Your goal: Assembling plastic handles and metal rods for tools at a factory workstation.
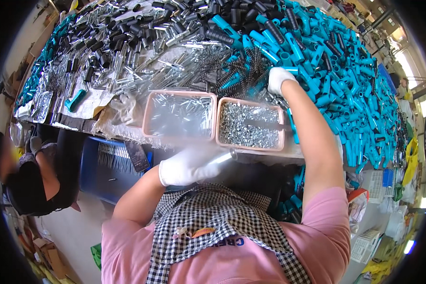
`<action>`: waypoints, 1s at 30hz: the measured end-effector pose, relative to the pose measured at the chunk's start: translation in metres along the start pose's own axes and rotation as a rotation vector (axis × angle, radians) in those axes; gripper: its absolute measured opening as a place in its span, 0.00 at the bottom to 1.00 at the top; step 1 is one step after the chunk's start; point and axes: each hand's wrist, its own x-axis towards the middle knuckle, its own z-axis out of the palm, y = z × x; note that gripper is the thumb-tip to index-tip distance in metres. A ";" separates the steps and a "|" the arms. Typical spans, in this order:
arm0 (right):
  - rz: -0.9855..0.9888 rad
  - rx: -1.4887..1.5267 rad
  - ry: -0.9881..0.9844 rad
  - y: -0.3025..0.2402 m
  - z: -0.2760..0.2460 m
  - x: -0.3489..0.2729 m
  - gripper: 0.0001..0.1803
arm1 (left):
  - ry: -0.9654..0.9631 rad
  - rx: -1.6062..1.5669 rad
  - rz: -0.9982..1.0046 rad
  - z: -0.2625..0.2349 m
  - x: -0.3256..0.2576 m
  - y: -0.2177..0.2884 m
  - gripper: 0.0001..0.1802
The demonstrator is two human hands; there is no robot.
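My left hand [187, 166], in a white glove, is closed around a shiny metal tube [220, 157] in front of my apron, just off the table's front edge. Glove and tube are blurred by motion. My right arm stretches forward, and my white-gloved right hand [279, 80] is at the edge of the heap of teal plastic handles [333, 92], beside dark coil springs [236, 71]. Its fingers are mostly hidden. Between my arms, a pink-rimmed bin of small metal pieces [248, 125] sits beside a similar bin of short metal pins [180, 113].
Black sleeves [132, 31] and metal rods [170, 66] cover the table's far left. A crumpled glove [124, 109] lies left of the bins. Below the edge is a blue crate [97, 165] with a phone [137, 157]. Another person [33, 177] sits at the left.
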 end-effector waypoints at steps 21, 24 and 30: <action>-0.857 0.923 0.493 -0.042 -0.001 -0.248 0.12 | -0.078 -0.233 -0.240 0.036 -0.016 -0.014 0.33; -1.033 0.875 0.430 -0.060 0.007 -0.272 0.13 | -0.192 -0.215 -0.352 0.039 -0.011 -0.010 0.33; -0.874 0.845 0.426 -0.063 0.027 -0.288 0.09 | 0.012 0.451 -0.203 0.066 -0.015 -0.012 0.24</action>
